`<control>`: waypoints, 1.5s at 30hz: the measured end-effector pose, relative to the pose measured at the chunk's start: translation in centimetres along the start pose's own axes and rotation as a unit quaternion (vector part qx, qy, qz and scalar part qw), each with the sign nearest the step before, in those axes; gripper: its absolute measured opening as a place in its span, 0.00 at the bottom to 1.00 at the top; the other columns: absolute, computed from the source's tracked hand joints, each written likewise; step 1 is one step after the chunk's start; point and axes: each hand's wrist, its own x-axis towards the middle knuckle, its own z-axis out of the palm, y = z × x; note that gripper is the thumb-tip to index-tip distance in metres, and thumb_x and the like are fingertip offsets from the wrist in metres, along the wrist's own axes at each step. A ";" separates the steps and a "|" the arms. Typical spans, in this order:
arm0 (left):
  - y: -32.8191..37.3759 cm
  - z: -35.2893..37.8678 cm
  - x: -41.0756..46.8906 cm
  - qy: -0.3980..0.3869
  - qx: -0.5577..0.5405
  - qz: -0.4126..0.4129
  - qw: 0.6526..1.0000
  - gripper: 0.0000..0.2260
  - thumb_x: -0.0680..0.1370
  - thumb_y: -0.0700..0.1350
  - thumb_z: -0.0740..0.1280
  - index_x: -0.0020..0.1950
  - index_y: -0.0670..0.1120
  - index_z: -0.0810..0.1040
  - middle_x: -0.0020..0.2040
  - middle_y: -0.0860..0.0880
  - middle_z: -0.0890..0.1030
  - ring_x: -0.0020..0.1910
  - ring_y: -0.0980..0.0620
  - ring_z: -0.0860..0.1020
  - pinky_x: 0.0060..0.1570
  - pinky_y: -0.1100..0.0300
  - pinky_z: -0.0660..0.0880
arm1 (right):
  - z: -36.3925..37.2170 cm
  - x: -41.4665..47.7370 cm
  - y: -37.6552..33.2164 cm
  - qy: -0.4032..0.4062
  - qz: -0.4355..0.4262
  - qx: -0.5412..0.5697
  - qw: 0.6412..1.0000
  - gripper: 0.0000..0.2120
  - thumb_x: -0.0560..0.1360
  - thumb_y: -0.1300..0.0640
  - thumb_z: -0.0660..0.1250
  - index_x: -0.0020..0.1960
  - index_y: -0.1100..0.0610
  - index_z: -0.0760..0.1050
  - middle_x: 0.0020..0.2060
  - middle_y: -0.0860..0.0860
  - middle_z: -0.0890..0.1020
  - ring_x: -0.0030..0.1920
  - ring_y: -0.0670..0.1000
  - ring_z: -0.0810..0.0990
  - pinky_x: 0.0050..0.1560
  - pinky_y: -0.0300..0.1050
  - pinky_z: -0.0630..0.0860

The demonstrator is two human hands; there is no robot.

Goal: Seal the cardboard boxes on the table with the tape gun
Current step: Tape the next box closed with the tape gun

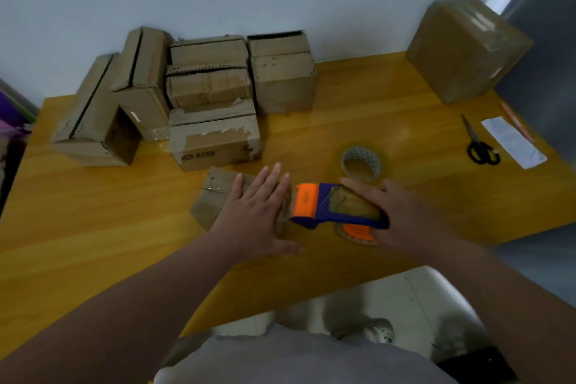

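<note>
A small cardboard box (pixel 215 196) lies flat near the front of the yellow table (pixel 93 227), pinned under the left hand (pixel 258 215), whose fingers are straight and spread across its top. At the box's right edge, the orange nose of the blue tape gun (pixel 330 209) appears to touch the cardboard, while the right hand (pixel 405 215) wraps over the gun's roll and body in a closed grip. The step looks like the start of a sealing pass (tape end set at the edge, not yet drawn across). The next move probably calls for a steady pull along the seam while the left hand keeps the box from sliding. The palm hides the seam, motion blur softens the gun, and it is unclear whether any tape has stuck. Just behind sits a spare tape roll (pixel 361 162); farther back, a cluster of stacked boxes (pixel 212 134), a large wrapped box (pixel 464 50) and scissors (pixel 480 146).
</note>
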 end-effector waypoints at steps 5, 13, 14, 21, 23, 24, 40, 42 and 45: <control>0.0 -0.2 0.0 -0.001 0.002 -0.005 1.000 0.53 0.65 0.78 0.53 0.73 0.49 0.28 0.74 0.49 0.28 0.73 0.51 0.30 0.70 0.45 0.31 | -2.0 -2.0 1.5 -0.022 -0.010 0.001 1.000 0.40 0.68 0.37 0.71 0.66 0.19 0.46 0.49 0.47 0.70 0.47 0.51 0.74 0.47 0.47 0.76; 0.1 -0.4 0.0 -0.009 0.002 -0.008 1.000 0.57 0.64 0.78 0.58 0.71 0.49 0.26 0.73 0.49 0.27 0.73 0.50 0.29 0.72 0.43 0.32 | -1.8 0.6 -4.5 -0.067 0.017 -0.180 0.981 0.32 0.74 0.33 0.59 0.74 0.32 0.49 0.46 0.50 0.63 0.43 0.49 0.66 0.45 0.44 0.64; 0.2 -0.4 0.0 -0.010 0.005 -0.006 1.000 0.57 0.63 0.78 0.60 0.71 0.49 0.25 0.73 0.49 0.27 0.73 0.50 0.29 0.72 0.42 0.33 | -2.1 1.1 -5.1 -0.075 0.025 -0.177 0.981 0.31 0.76 0.35 0.59 0.74 0.33 0.50 0.47 0.50 0.63 0.43 0.50 0.66 0.45 0.44 0.65; 0.6 -0.6 -0.1 -0.012 0.023 -0.016 1.000 0.59 0.64 0.74 0.66 0.75 0.49 0.29 0.77 0.49 0.32 0.75 0.49 0.31 0.71 0.42 0.33 | -4.3 3.9 -7.1 -0.136 0.050 -0.149 0.978 0.28 0.76 0.53 0.60 0.70 0.30 0.60 0.58 0.50 0.72 0.37 0.46 0.69 0.33 0.41 0.68; 0.7 -0.7 -0.2 -0.014 0.029 -0.016 0.999 0.58 0.64 0.74 0.65 0.76 0.50 0.32 0.77 0.49 0.33 0.75 0.49 0.32 0.71 0.42 0.33 | -5.2 5.1 -7.2 -0.157 0.053 -0.155 0.974 0.29 0.75 0.57 0.59 0.70 0.33 0.63 0.67 0.48 0.71 0.42 0.47 0.72 0.33 0.39 0.67; 0.7 -0.7 -0.2 -0.014 0.030 -0.015 0.999 0.57 0.64 0.74 0.65 0.77 0.50 0.33 0.77 0.50 0.34 0.75 0.49 0.32 0.71 0.42 0.33 | -5.3 5.5 -7.3 -0.173 0.053 -0.155 0.971 0.28 0.75 0.59 0.59 0.70 0.35 0.65 0.69 0.48 0.70 0.46 0.48 0.74 0.33 0.39 0.67; 0.7 -1.3 -0.8 -0.034 -0.022 0.103 0.994 0.28 0.81 0.51 0.56 0.78 0.55 0.46 0.78 0.58 0.40 0.71 0.56 0.31 0.69 0.46 0.30 | 1.0 2.4 -0.6 -0.027 0.224 0.148 0.963 0.41 0.68 0.47 0.75 0.75 0.51 0.62 0.64 0.53 0.75 0.59 0.54 0.76 0.58 0.54 0.77; 0.9 -1.6 -0.8 -0.045 -0.033 0.126 0.990 0.28 0.81 0.46 0.57 0.78 0.56 0.49 0.78 0.58 0.41 0.72 0.56 0.32 0.69 0.47 0.29 | 1.9 1.9 -0.7 -0.067 0.253 0.136 0.956 0.42 0.69 0.49 0.75 0.77 0.52 0.58 0.67 0.53 0.72 0.62 0.55 0.75 0.59 0.54 0.76; 1.2 -1.6 -1.1 -0.024 -0.041 0.089 0.995 0.23 0.82 0.50 0.54 0.77 0.58 0.54 0.78 0.53 0.38 0.76 0.50 0.34 0.71 0.44 0.33 | 2.7 1.3 -1.1 -0.075 0.243 0.079 0.964 0.39 0.73 0.47 0.70 0.77 0.48 0.55 0.64 0.51 0.74 0.59 0.54 0.76 0.57 0.54 0.76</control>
